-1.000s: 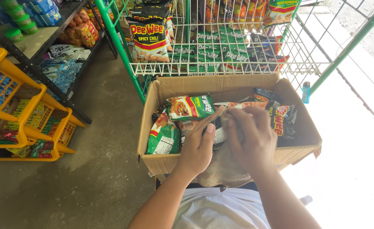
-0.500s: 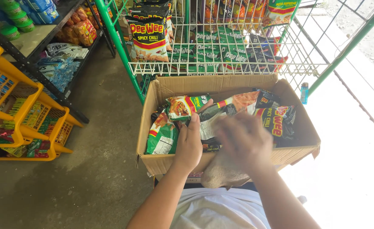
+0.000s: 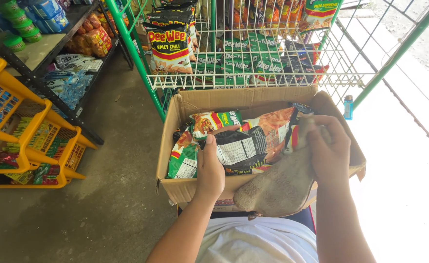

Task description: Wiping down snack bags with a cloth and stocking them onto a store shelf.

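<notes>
Fingers (image 3: 208, 148) of left hand (image 3: 209, 170) gripping dark snack bag (image 3: 241, 148), right hand (image 3: 327, 148) wiping with cloth (image 3: 278, 187)

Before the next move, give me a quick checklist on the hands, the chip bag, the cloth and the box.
1. Left hand grips the black chip bag: ok.
2. Right hand holds the brown cloth: ok.
3. Cloth touching the bag's surface: cannot tell.
4. Bag is over the cardboard box, not past its edge: ok.
5. Box sits level on its support: cannot tell, base hidden.
6. White wire rack above has free space: ok.
</notes>
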